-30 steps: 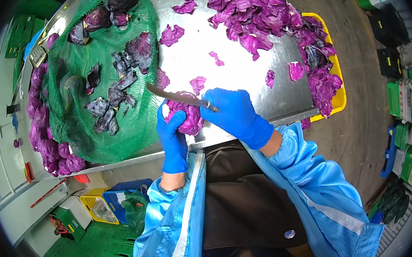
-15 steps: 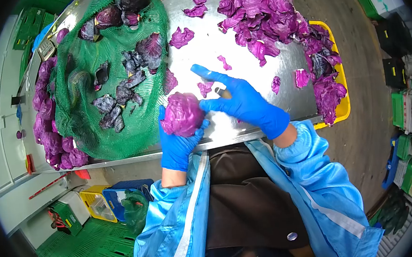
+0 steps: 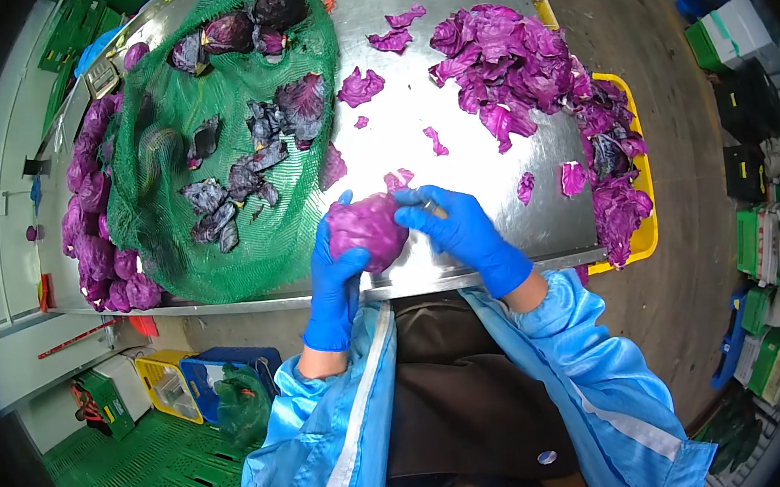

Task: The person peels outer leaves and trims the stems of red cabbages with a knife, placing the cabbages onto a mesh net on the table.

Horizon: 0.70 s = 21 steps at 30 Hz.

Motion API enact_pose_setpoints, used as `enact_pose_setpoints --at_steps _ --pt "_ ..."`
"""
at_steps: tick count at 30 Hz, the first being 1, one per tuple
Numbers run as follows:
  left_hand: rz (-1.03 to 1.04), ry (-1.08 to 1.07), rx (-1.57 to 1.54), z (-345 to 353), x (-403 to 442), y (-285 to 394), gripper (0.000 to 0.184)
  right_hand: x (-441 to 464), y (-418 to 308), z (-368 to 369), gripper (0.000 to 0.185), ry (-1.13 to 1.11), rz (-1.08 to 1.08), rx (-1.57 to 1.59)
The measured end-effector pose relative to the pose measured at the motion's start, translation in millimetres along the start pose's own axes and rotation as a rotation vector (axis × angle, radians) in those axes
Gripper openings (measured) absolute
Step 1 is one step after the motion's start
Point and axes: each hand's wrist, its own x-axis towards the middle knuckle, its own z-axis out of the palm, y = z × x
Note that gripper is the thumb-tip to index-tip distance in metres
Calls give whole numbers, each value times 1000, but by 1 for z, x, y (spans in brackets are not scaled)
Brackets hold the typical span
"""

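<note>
My left hand (image 3: pixel 330 291), in a blue glove, holds a red cabbage head (image 3: pixel 368 234) from its left side and below, just above the table's front edge. My right hand (image 3: pixel 466 238), also gloved in blue, is curled against the cabbage's right side. Within its fingers is a small knife (image 3: pixel 438 211); only a bit of its handle shows, and the blade is hidden. A torn leaf piece (image 3: pixel 398 180) lies just behind the cabbage on the steel table (image 3: pixel 500 219). Left of my hands spreads a green mesh net (image 3: pixel 250 257) with dark leaves (image 3: pixel 210 197) on it.
Several cabbage heads (image 3: pixel 92 225) line the table's left edge; a few darker ones (image 3: pixel 227 34) lie on the net's far end. Purple leaves (image 3: pixel 508 58) are heaped at the back right. A yellow crate (image 3: pixel 647 209) full of leaves stands beyond the right edge.
My right hand has closed from a spread pose and come against the cabbage. The cabbage has turned in my left hand and shifted slightly right. The whole view has shifted a little.
</note>
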Motion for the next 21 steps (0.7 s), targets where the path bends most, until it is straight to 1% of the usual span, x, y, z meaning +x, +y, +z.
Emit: enact_pose_setpoints --at_steps 2,3,4,6,7,8,11,12,14,15,16,17,18,20,21 --pt "325 -119 613 -6 8 -1 95 13 16 -4 48 118 -337 79" --pt "362 -115 723 -7 10 -1 101 11 5 -6 43 128 -357 30" --pt "360 -115 721 -6 10 -1 101 9 -2 -5 43 129 -355 28" --pt "398 -129 820 4 8 1 100 7 -13 1 43 -4 -507 -111" --pt "402 -126 845 9 6 3 101 4 -13 6 37 -60 -466 -166" --pt "401 -128 843 10 5 2 101 4 -10 10 37 -58 -464 -167" --pt "335 -96 791 8 3 4 102 7 -4 15 35 -109 -347 76" --pt "328 -125 811 6 3 5 99 7 -10 15 35 -109 -343 77" --pt "313 -154 828 -2 5 6 95 6 -23 15 34 -88 -70 -15" --pt "98 -85 671 -9 8 8 89 9 -21 14 34 -87 -64 -17" --pt "-112 -16 508 -13 10 10 83 12 -17 13 34 -101 -115 -1" --pt "-126 -18 450 -13 8 9 72 16 -13 14 34 -116 -168 16" --pt "-130 -15 445 -14 8 13 72 19 -5 18 34 -117 -162 13" --pt "-425 -8 -52 -17 12 21 76 25 7 24 37 -33 -217 89" --pt "-435 -6 -57 -18 15 23 80 27 6 23 37 -34 -213 84"
